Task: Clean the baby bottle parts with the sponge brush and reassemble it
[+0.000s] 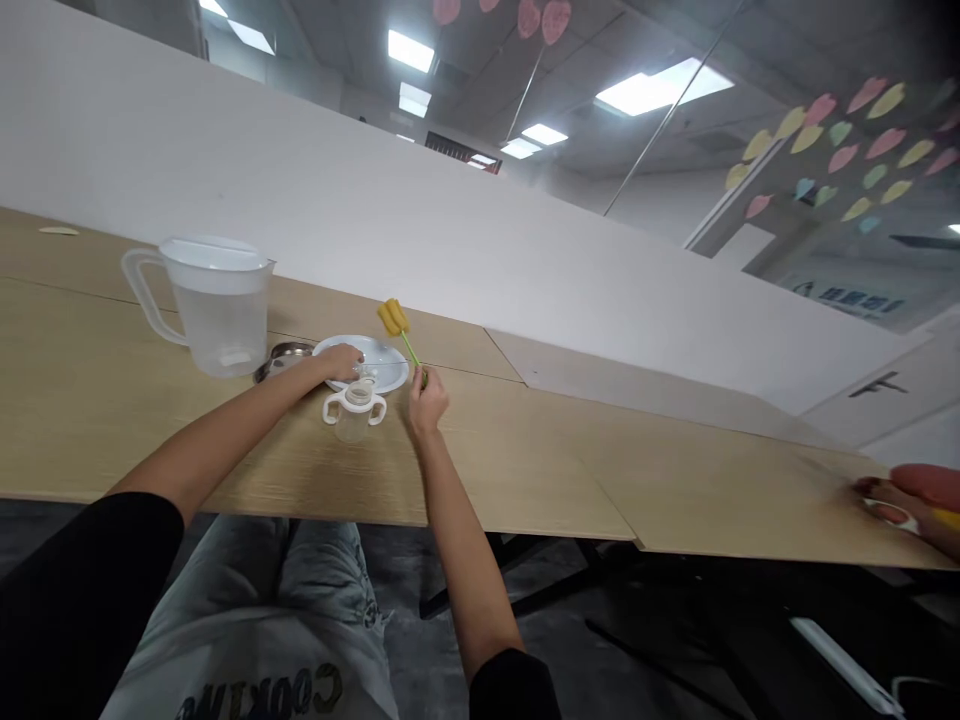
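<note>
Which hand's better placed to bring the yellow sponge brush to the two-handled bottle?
Right, probably: the right hand grips the yellow sponge brush by its green handle, just right of the two-handled bottle. The left hand is at the white plate, its grip unclear.

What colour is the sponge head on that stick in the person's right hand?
The sponge head is yellow; it shows in the head view.

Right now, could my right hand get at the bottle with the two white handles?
Probably yes: only bare tabletop shows between the right hand and the bottle. But that hand is gripping the yellow sponge brush, so it would likely need to let go first.
</note>
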{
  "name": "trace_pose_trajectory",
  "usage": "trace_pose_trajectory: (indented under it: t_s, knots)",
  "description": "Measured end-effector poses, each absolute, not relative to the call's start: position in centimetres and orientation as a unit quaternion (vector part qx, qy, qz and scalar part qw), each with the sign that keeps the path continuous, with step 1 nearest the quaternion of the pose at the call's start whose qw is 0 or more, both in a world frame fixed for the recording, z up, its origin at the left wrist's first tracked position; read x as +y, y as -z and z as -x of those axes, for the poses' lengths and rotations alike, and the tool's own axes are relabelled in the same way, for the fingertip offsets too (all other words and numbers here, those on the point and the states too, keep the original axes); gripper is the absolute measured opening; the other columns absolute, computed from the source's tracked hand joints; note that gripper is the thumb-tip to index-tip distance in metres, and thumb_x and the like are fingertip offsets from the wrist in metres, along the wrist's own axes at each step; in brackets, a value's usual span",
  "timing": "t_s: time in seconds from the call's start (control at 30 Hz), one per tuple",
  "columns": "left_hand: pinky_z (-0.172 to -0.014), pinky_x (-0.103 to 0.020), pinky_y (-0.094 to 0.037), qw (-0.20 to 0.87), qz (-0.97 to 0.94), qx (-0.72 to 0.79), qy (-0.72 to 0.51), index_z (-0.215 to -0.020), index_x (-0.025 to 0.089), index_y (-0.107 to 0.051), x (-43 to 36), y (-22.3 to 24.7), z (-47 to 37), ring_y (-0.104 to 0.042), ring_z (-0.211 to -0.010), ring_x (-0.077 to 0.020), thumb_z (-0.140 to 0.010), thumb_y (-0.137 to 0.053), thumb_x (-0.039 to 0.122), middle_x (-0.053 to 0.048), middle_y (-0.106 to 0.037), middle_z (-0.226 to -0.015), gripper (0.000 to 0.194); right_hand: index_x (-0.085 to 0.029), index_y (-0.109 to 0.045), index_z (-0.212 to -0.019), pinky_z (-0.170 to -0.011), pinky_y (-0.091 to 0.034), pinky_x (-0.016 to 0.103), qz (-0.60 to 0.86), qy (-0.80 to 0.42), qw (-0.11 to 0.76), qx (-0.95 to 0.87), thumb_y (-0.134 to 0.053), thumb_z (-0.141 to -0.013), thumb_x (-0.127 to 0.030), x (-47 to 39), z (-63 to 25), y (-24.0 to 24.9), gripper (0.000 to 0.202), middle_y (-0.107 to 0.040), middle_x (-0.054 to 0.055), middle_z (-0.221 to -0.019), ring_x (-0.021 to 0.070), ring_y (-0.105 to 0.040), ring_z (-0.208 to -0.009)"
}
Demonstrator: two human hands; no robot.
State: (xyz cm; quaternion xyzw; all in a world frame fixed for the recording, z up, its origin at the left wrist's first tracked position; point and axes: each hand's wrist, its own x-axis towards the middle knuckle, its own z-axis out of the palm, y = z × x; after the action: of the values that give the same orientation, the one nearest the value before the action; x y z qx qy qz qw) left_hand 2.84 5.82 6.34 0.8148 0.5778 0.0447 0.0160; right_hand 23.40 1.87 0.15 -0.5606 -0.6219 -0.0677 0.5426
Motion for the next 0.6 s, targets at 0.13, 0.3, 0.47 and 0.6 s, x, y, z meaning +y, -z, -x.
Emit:
trace_pose_trajectory:
  t_s: [0.13, 0.3, 0.47, 0.6]
  knots:
    - [-0.098, -0.029, -0.041, 0.024, -0.817, 0.574, -0.056, -0.126, 0.019, -0.058, 5.8, -6.5, -2.5, -0.056, -0.117, -0.024, -0.078, -0.059, 0.038, -0.01, -0.061, -0.129, 0.052, -0.015, -0.064, -0.097, -0.065, -0.035, 0.024, 0.567, 0.053, 0.534, -0.626, -0.034, -0.097, -0.038, 1.6, -23.3, -0.5, 0.038, -0.068, 0.007, -0.084, 0.0151, -0.056, -0.071]
    - [-0.096, -0.031, -0.042, 0.029, -0.816, 0.566, -0.117, -0.13, 0.02, -0.054, 5.5, -7.1, -1.6, -0.058, -0.115, -0.0246, -0.088, -0.046, 0.041, -0.011, -0.062, -0.127, 0.048, -0.016, -0.064, -0.098, -0.064, -0.033, 0.023, 0.584, 0.045, 0.515, -0.626, -0.035, -0.096, -0.038, 1.2, -23.2, -1.0, 0.037, -0.066, 0.005, -0.079, 0.0143, -0.055, -0.069]
    - [-0.097, -0.035, -0.041, 0.008, -0.776, 0.584, -0.239, -0.134, 0.023, -0.048, 5.2, -7.7, -0.7, -0.057, -0.115, -0.024, -0.097, -0.025, 0.041, -0.009, -0.061, -0.128, 0.047, -0.016, -0.065, -0.092, -0.059, -0.028, 0.023, 0.614, 0.052, 0.506, -0.604, -0.038, -0.095, -0.039, 1.0, -23.1, -1.3, 0.036, -0.062, 0.003, -0.068, 0.0135, -0.05, -0.06]
    - [-0.084, -0.032, -0.048, 0.136, -0.606, 0.6, -0.505, -0.12, 0.017, -0.052, 5.8, -8.8, -1.0, -0.063, -0.097, -0.0212, -0.097, -0.026, 0.047, -0.011, -0.067, -0.108, 0.046, -0.017, -0.066, -0.086, -0.057, -0.026, 0.023, 0.629, 0.057, 0.506, -0.587, -0.04, -0.093, -0.04, 0.8, -23.1, -1.4, 0.036, -0.06, 0.002, -0.063, 0.0128, -0.048, -0.057]
